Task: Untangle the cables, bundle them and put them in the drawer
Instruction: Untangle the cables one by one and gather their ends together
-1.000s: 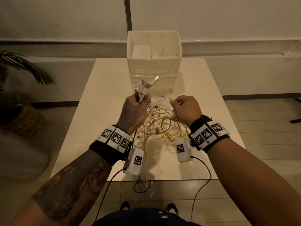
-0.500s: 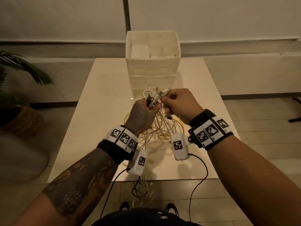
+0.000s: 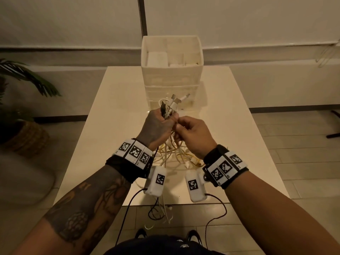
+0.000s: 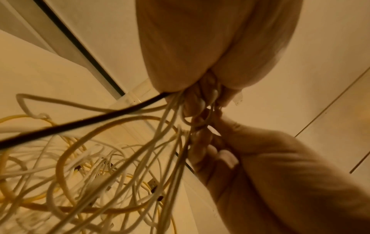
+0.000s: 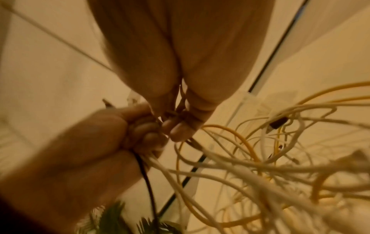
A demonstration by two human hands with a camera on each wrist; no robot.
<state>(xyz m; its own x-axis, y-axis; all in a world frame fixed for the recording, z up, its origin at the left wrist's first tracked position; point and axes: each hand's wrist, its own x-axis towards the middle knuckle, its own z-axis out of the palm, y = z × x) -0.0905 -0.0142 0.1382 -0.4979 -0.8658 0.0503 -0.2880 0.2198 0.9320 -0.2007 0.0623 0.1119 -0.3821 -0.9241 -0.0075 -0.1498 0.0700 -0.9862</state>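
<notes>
My left hand (image 3: 161,122) grips a bunch of cable ends (image 3: 173,105) above the table; white plugs and one black plug stick up out of the fist. White, yellow and black cables (image 3: 176,153) hang from it in a tangle down to the tabletop. My right hand (image 3: 185,128) is right beside the left, its fingers curled and pinching cables just under the fist. In the left wrist view the strands (image 4: 124,166) fan out below the left hand (image 4: 200,98), and the right hand (image 4: 230,150) sits close by. The white drawer unit (image 3: 172,70) stands at the table's far end.
The cream table (image 3: 114,126) runs away from me; some cable ends dangle over its near edge (image 3: 163,212) toward the tiled floor. A potted plant in a woven basket (image 3: 24,137) stands on the floor to the left. A transparent lower drawer (image 3: 173,96) sits behind the hands.
My right hand moved left from the loose cables up to the left fist, then slid a little lower under it. The left hand came down slightly, still gripping the plug ends.
</notes>
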